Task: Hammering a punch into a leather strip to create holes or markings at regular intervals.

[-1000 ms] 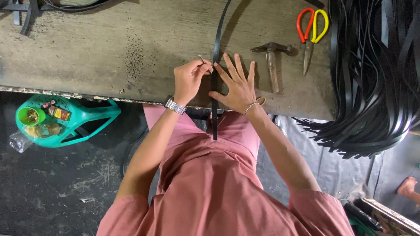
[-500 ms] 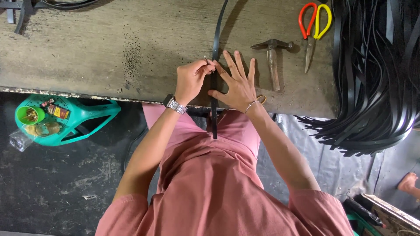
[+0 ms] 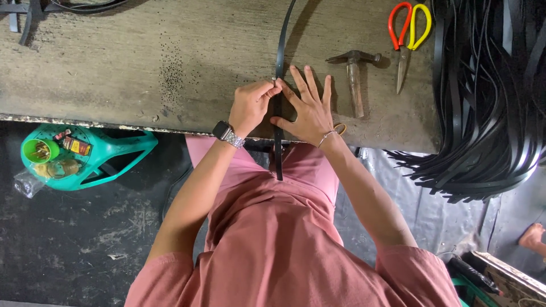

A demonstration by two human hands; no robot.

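Note:
A long narrow black strap [image 3: 280, 45] lies across the worn wooden workbench [image 3: 142, 68] and hangs over its near edge onto my lap. My left hand [image 3: 250, 108], with a metal watch on the wrist, is closed, its fingertips pinching at the strap's left edge; something small may be between them, but I cannot tell what. My right hand [image 3: 307, 108], with a thin bracelet, lies flat with fingers spread, pressing the strap down just right of the left hand.
A hammer [image 3: 355, 79] lies right of my right hand, and red-and-yellow-handled scissors [image 3: 406, 34] lie beyond it. A big bundle of black straps [image 3: 489, 96] drapes off the bench's right end. A teal basket [image 3: 85, 153] sits on the floor at left. Someone's foot [image 3: 533, 237] shows at lower right.
My left hand's fingertips have shifted slightly right, onto the strap's edge. My right hand has stayed flat on the strap.

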